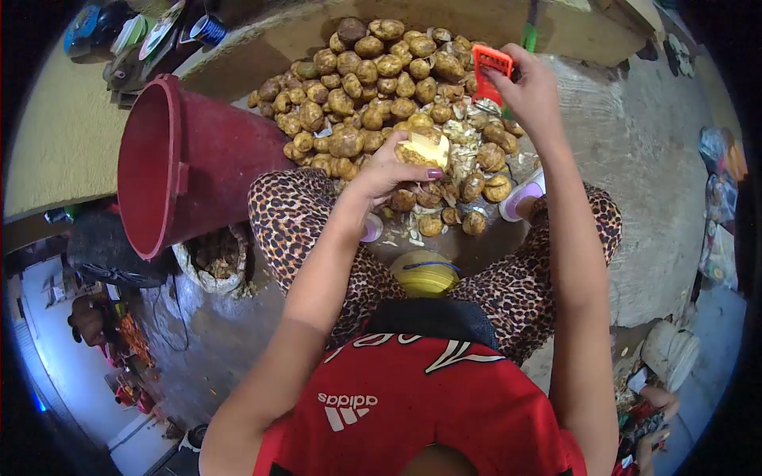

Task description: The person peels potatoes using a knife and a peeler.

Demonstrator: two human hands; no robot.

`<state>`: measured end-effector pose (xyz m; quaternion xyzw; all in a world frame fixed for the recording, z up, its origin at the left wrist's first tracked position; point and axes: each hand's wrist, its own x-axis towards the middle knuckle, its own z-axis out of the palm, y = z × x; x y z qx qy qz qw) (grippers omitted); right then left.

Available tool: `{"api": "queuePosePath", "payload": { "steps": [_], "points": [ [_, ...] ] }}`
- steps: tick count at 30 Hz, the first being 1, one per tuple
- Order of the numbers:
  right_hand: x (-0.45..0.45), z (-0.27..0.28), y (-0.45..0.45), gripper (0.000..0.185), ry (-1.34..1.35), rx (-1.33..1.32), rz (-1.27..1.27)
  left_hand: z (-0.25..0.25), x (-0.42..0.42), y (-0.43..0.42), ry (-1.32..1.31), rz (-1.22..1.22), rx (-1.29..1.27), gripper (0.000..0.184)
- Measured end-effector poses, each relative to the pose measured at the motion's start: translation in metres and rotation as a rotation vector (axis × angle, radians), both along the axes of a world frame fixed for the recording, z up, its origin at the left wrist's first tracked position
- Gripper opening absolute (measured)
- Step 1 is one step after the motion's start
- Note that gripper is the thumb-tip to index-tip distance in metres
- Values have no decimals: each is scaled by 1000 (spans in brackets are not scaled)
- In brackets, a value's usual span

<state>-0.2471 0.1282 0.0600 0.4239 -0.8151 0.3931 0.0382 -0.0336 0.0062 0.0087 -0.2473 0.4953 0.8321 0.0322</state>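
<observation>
A partly peeled potato (423,151), pale yellow on top with brown skin lower down, is held in my left hand (391,171) above the pile. Up and to the right, my right hand (521,83) grips an orange-red peeler (490,73) by its slotted handle, apart from the potato. A large heap of brown, unpeeled potatoes (345,103) lies on the floor in front of me. Pale peelings (467,147) are scattered over its right part.
A big dark red tub (230,147) lies tilted at the left, above an open sack (210,270). A yellow container (425,274) stands between my legs. A low wall (270,49) runs behind the heap. Part of another person (659,401) shows at lower right.
</observation>
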Motion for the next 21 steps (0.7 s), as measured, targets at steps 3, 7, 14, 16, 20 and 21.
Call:
{"api": "queuePosePath", "payload": {
  "steps": [3,7,14,16,20,21],
  "points": [
    [2,-4,-2,24,-482,-231,94,-1,2,-2,26,33,0,61],
    [-6,-15,-5,26,-876,-339,82,0,-5,5,55,217,217,42],
    [16,-16,-16,26,-1111,-410,138,-14,-9,8,100,348,468,42],
    [22,-12,-17,28,-1089,-405,124,-15,-10,7,70,423,478,41],
    [31,-19,-19,30,-1118,-423,169,-15,-7,3,77,432,494,37],
    [36,-19,-22,30,-1119,-417,175,-15,-9,3,53,458,506,36]
  ]
}}
